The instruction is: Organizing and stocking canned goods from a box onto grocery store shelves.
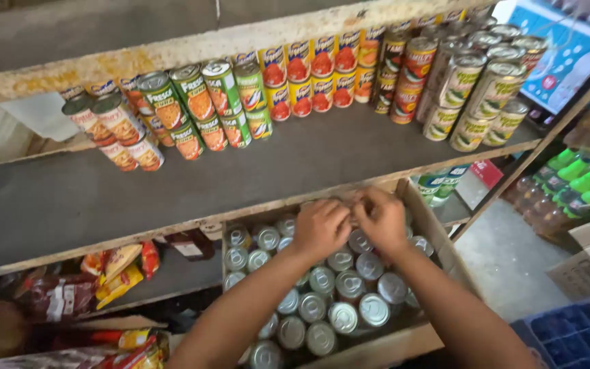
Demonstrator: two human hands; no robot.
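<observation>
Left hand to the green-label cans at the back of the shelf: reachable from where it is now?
Probably yes. The left hand is over the carton of cans at the shelf's front edge, and the bare shelf board lies between it and the green-label cans. Nothing stands in that path, though it needs a forward stretch.

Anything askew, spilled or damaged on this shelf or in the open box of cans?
Nothing spilled or visibly damaged. The left-hand group of cans on the shelf is stacked unevenly, several leaning. The cans in the cardboard box stand upright, and the left hand and right hand meet above them.
</observation>
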